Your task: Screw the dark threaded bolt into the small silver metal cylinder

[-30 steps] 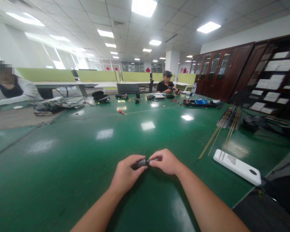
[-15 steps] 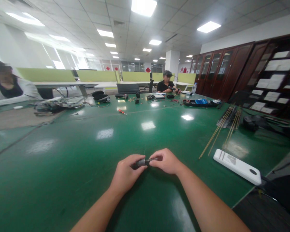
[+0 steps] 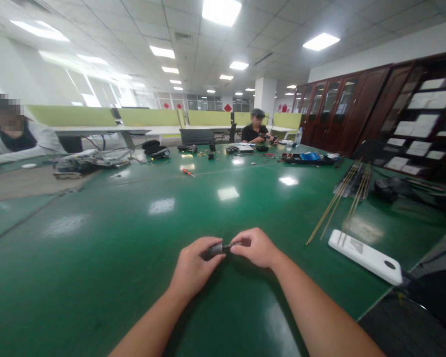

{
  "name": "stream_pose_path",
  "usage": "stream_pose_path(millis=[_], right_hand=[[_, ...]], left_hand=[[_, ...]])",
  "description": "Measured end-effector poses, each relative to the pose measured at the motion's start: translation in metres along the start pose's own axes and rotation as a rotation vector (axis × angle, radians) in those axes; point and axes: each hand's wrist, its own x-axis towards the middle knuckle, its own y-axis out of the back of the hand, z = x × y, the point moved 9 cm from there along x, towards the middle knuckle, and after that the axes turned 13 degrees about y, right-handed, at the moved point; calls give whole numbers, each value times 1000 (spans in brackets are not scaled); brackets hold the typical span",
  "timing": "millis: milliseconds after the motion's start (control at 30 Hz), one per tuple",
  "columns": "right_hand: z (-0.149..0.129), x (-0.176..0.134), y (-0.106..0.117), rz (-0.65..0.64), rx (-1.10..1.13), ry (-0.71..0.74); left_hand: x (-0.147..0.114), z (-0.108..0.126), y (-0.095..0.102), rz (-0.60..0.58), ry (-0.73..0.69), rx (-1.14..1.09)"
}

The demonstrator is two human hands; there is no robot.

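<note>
Over the near middle of the green table, my left hand (image 3: 195, 263) has its thumb and fingers closed around a short grey cylinder (image 3: 216, 249). Its far left end is hidden in the palm. From the cylinder's right end a narrow dark rod-like part (image 3: 226, 246) runs toward my right hand (image 3: 255, 248). The thumb and fingers of that hand pinch this part, and a thin, paler tip shows between them. The pieces are too small and blurred to tell their exact kind or whether they are joined.
An orange-handled screwdriver (image 3: 188, 172) lies farther back. On the right are a white oblong device (image 3: 364, 256) and several thin sticks (image 3: 334, 203). Electronic parts (image 3: 85, 163) lie at the left. One person (image 3: 258, 130) sits across the table, another (image 3: 18, 134) at far left.
The cylinder is tilted slightly differently in my left hand, and the dark part between my hands looks narrower. Both hands stay in nearly the same place.
</note>
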Motion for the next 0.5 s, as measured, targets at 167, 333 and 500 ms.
stream_pose_path(millis=[167,333,500], right_hand=[[1,0,1,13,19,-1],[0,1,3,23,25,4],[2,1,3,34,32,2]], left_hand=[[0,0,1,9,5,-2],[0,-1,2,23,4,-6],[0,-2,3,31,3,-12]])
